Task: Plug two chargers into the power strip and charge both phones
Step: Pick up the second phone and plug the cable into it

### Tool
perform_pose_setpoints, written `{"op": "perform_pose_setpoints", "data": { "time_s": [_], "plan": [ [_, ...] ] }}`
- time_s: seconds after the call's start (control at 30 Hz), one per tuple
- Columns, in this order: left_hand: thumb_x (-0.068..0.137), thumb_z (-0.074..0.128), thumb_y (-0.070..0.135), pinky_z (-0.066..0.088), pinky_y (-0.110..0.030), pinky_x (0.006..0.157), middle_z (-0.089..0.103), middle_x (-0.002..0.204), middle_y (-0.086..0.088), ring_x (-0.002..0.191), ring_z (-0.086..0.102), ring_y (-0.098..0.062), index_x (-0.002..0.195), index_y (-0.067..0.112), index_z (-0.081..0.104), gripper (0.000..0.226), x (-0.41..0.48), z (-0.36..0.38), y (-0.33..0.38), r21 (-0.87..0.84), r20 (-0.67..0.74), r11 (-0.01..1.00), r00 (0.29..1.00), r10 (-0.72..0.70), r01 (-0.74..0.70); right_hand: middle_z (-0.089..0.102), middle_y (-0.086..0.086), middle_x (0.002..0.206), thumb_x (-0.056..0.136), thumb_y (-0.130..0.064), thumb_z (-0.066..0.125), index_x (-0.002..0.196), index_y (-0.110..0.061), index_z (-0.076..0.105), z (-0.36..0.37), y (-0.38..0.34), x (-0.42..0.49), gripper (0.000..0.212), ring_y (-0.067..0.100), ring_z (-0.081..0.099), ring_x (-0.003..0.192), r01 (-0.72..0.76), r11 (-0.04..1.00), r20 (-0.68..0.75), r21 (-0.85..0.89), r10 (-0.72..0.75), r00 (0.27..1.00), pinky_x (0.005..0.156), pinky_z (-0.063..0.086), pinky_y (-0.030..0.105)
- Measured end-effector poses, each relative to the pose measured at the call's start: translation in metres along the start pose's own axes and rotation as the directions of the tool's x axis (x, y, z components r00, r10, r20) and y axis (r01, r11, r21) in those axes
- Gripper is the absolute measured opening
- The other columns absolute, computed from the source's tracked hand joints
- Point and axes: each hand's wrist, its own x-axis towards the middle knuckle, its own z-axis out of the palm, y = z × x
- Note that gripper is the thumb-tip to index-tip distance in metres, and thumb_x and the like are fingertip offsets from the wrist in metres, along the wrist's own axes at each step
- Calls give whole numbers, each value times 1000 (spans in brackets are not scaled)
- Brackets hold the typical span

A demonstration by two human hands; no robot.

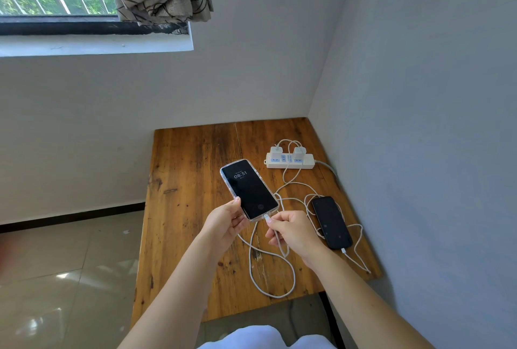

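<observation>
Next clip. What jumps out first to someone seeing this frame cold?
The lit phone showing 08:31, gripped by the left hand above the wooden table, while the right hand pinches a white cable at its bottom edge. Behind, two white chargers sit in the power strip near the wall corner. A dark phone lies to the right, its cable already plugged in.
</observation>
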Motion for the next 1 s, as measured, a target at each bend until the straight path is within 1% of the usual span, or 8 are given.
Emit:
{"op": "perform_pose_setpoints", "data": {
  "time_s": [0.17, 0.37, 0.5, 0.67, 0.87, 1.0],
  "plan": [
    [95, 52, 16, 53, -27, 64, 68, 106, -17, 86, 67, -23, 120, 5, 57, 28, 1, 1, 0, 7, 7, 1000, 1000, 6, -6, 70, 2, 68, 93, -19, 57, 82, -11, 70, -1, 1, 1, 19, 9, 66, 60, -13, 1000, 4, -10, 13, 1000, 54, 50, 13],
    [95, 53, 16, 54, -24, 57, 70, 98, -14, 81, 68, -21, 118, 6, 58, 26, 2, 0, -1, 10, 1, 1000, 1000, 9, -9, 70, 3, 70, 93, -19, 57, 82, -12, 70, 0, 2, 2, 19, 10, 66, 61, -23, 999, 5, -31, 24, 1000, 55, 50, 16],
    [95, 53, 16, 53, -25, 58, 70, 98, -13, 81, 68, -21, 118, 7, 58, 25, 4, -1, -2, 15, 3, 1000, 1000, 7, -7, 70, 3, 71, 93, -20, 57, 84, -12, 70, -1, 3, 3, 18, 9, 66, 61, -35, 999, 10, -36, 35, 999, 56, 50, 17],
    [95, 53, 16, 54, -23, 54, 71, 95, -13, 81, 70, -20, 115, 8, 60, 23, 6, -2, -3, 20, 13, 1000, 1000, 9, -9, 70, 3, 71, 93, -19, 56, 86, -10, 69, -2, 5, 3, 18, 9, 67, 61, -41, 999, 21, -31, 41, 999, 58, 50, 19],
    [95, 53, 17, 54, -24, 55, 72, 95, -12, 82, 70, -21, 114, 8, 60, 22, 8, -2, -4, 31, 15, 999, 1000, 18, -19, 70, 5, 73, 94, -18, 55, 87, -7, 69, -3, 5, 3, 19, 11, 66, 63, -44, 999, 25, -32, 44, 999, 59, 50, 20],
    [95, 54, 17, 54, -26, 61, 72, 99, -13, 87, 70, -22, 117, 8, 59, 25, 8, -3, -5, 34, 14, 999, 1000, 24, -24, 70, 6, 74, 94, -18, 56, 88, -7, 69, -2, 5, 2, 18, 13, 66, 64, -55, 998, 28, -26, 56, 998, 59, 50, 21]
  ]
}}
